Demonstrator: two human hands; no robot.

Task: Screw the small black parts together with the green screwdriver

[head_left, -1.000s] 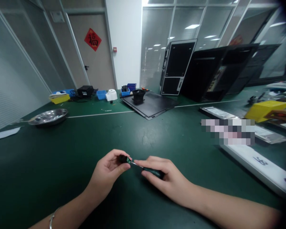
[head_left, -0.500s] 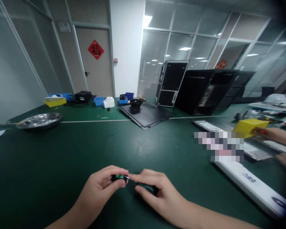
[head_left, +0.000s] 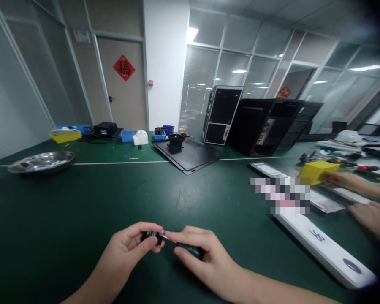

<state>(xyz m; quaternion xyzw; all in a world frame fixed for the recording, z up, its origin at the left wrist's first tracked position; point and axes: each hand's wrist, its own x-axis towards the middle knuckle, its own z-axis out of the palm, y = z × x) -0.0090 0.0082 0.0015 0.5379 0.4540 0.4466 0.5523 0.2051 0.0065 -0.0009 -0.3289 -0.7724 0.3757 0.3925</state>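
Near the front of the green table, my left hand pinches a small black part with a green circuit board between thumb and fingers. My right hand is wrapped round a screwdriver with a dark green handle. Its thin metal shaft points left, and the tip meets the right end of the small part. My right index finger lies along the shaft. Fingertips hide the exact contact spot and much of the part.
A metal dish stands at left. A black panel carries a black fan-like part. Computer cases stand at the back. On the right lie a long white bar, a yellow bin and another person's hands.
The view has turned slightly right, so everything sits a little further left. Both my hands keep their grip, and the green board shows at a slightly different angle.
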